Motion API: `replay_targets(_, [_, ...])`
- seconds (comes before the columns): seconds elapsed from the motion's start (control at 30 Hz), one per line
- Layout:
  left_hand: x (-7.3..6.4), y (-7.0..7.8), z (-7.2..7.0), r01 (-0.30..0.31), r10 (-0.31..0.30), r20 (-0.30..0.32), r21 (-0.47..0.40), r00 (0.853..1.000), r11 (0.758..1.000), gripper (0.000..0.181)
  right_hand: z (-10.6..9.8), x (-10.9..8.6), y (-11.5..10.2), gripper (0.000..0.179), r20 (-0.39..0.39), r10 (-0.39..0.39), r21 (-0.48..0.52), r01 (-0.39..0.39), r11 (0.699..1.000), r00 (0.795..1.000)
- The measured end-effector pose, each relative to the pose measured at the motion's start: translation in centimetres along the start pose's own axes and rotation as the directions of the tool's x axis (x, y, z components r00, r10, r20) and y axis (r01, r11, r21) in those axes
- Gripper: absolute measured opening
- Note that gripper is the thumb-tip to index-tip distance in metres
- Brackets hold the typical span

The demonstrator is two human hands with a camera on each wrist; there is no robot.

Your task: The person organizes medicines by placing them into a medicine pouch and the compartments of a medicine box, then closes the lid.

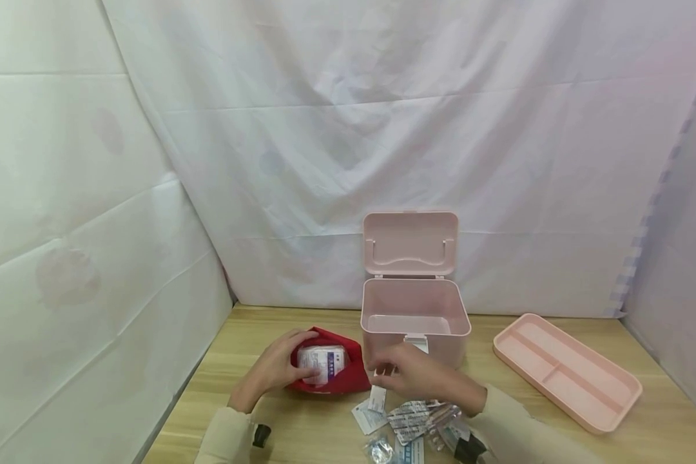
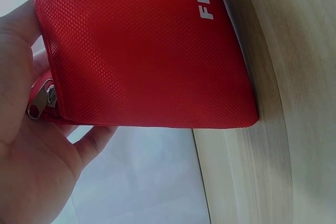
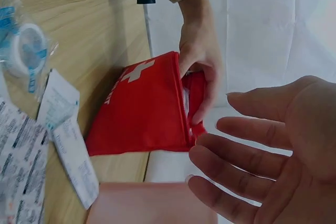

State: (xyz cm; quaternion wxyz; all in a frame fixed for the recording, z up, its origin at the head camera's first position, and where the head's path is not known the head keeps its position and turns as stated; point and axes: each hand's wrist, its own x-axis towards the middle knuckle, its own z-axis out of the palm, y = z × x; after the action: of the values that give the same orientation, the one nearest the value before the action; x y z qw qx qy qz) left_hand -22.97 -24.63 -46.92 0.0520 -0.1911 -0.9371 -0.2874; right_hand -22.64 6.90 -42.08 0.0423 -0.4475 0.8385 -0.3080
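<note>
Bare hands sit apart in my feed: the left hand (image 1: 283, 362) grips the gaping mouth of a red first-aid pouch (image 1: 356, 374), its thumb against a white printed pack (image 1: 329, 362) inside, while the right hand (image 1: 406, 368) is free, fingers loosely spread just beside the pouch. I see a coarse woven texture on the pouch's fabric, white lettering and a cross, and a metal zip pull (image 2: 39, 100) close to the left palm. The pouch rests on the wood-grain table (image 1: 301, 425), left of a smooth pink plastic box (image 1: 449, 348) with its lid (image 1: 410, 238) raised. Near the right hand I make out a narrow white carton (image 3: 77, 163), foil blister packs (image 1: 408, 420) and a white roll (image 3: 29, 48) in crinkled transparent wrapping. Farther right lies a shallow pink tray (image 1: 565, 367), round-cornered, with low dividers.
</note>
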Motion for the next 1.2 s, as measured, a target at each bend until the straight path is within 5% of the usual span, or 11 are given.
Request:
replay_targets(0.6, [0.0, -0.1, 0.2, 0.001, -0.001, 0.0, 0.017, 1.0, 1.0, 0.066, -1.4, -5.1, 4.3, 0.014, 0.058, 0.012, 0.083, -0.016, 0.996, 0.998])
replay_targets(0.9, [0.1, 0.0, 0.2, 0.009, -0.009, -0.002, 0.018, 1.0, 1.0, 0.066, -2.2, -7.4, 6.2, 0.013, 0.081, 0.097, 0.197, -0.112, 0.974, 0.992])
replay_targets(1.2, [0.2, -0.1, 0.3, 0.005, -0.005, 0.0, 0.018, 1.0, 1.0, 0.066, -1.9, -9.4, 8.6, 0.025, 0.033, 0.237, 0.154, -0.24, 0.959, 0.971])
